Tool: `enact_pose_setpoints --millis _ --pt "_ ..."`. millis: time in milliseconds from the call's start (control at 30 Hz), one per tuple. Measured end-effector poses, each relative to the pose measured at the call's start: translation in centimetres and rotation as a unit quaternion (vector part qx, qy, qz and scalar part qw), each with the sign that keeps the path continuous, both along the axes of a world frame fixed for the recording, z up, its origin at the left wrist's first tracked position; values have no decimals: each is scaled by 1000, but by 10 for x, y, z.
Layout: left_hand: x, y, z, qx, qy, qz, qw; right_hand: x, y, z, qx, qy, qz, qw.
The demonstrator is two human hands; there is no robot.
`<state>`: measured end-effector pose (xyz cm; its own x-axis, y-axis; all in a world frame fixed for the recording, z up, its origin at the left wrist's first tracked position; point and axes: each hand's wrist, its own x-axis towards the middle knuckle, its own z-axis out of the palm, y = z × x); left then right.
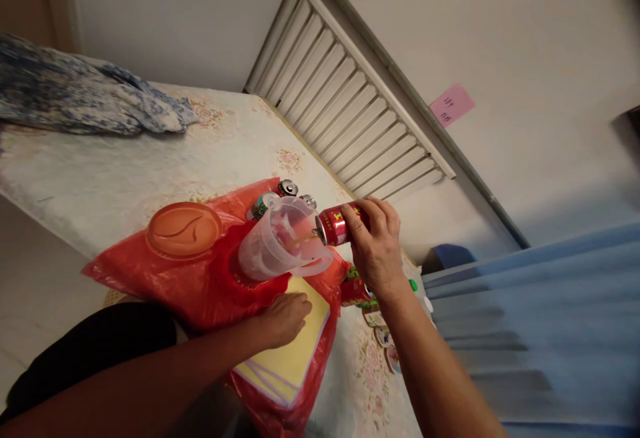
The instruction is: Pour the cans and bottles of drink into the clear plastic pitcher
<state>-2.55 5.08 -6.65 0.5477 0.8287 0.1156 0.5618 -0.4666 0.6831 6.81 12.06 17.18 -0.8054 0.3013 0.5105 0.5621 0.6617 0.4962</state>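
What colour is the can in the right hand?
The can is red with yellow lettering, in head view.

The table (240, 151) has a pale surface patterned with pink floral sprigs. At its left end, the crumpled fabric (100, 95) is mottled blue and white. Along its near edge, the plastic sheet (123, 268) is translucent red, the lid (184, 229) orange, the jug (260, 250) colourless, the layered sheets (303, 355) yellow with lilac borders. The can (336, 225) is red with yellow lettering.
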Motion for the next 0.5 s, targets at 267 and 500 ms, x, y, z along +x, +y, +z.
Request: enact_pose_setpoints --millis 267,500 --pt "-2 0 3 -3 -2 -1 1000 -2 -1 -1 -10 2 4 1000" --pt "-4 -3 7 -10 -4 2 1000 -3 3 -8 -14 22 12 1000"
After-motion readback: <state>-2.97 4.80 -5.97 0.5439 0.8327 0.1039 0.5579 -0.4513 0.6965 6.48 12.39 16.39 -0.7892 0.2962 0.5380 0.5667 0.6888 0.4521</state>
